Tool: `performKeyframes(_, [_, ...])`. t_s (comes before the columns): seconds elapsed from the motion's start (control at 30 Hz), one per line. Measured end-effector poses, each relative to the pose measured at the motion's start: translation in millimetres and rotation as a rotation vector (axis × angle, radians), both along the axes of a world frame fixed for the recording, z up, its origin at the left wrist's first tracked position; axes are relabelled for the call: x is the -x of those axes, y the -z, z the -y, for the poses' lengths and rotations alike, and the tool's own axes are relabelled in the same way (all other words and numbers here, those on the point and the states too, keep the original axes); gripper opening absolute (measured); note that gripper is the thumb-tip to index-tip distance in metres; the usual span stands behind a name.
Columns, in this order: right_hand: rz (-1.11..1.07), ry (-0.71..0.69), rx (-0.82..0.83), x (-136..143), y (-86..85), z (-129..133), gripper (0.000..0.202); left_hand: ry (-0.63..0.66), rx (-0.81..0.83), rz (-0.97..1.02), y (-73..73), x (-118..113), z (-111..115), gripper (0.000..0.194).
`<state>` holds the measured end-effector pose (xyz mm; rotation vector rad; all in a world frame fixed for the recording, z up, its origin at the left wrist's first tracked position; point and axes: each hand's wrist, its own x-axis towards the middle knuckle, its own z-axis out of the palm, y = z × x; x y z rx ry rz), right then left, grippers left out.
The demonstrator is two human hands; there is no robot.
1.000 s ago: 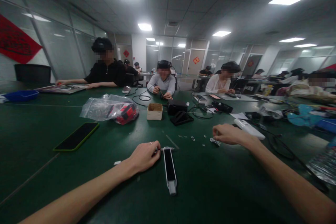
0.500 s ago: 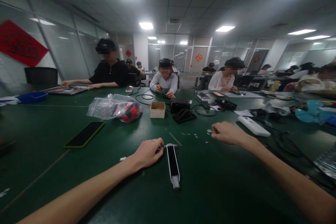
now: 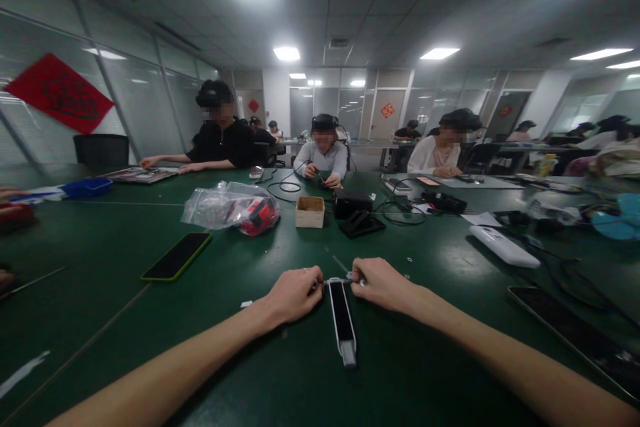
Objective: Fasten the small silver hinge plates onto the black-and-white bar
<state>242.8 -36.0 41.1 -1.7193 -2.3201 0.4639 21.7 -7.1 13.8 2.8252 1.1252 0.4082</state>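
A long narrow black panel in a white frame (image 3: 342,313), with a grey block at its near end, lies on the green table in front of me. A thin metal rod (image 3: 329,281) runs across its far end. My left hand (image 3: 296,293) is closed in a pinch on the rod's left end. On the other side, my right hand (image 3: 381,283) pinches beside the rod's right end, with a tiny pale piece (image 3: 350,275) at its fingertips. What lies inside that pinch is mostly hidden by the fingers.
Small washers (image 3: 409,259) lie beyond my right hand. A green-edged phone (image 3: 177,257) rests at left, and a plastic bag (image 3: 210,205) behind it. Ahead stand a small open box (image 3: 310,213) and a black stand (image 3: 363,223). Co-workers sit across the table.
My right hand has moved left from the washers to the rod's right end. My left hand keeps its pinch on the rod. The view has turned slightly right-to-left, shifting everything rightward.
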Motion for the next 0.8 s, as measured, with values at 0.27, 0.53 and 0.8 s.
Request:
performKeyframes(0.27, [-0.044, -0.118, -0.081, -6, -0.5, 3, 0.025, 0.008, 0.009, 0.001, -3.3, 0, 2, 0.011])
performKeyframes(0.53, [-0.079, -0.161, -0.077, -5, 7.7, 1, 0.029, -0.001, 0.009, -0.002, -2.3, -1, 0, 0.013])
performKeyframes(0.8, [-0.050, -0.212, -0.126, -21, -3.3, -9, 0.030, 0.002, 0.006, -0.004, 1.5, 1, -2, 0.015])
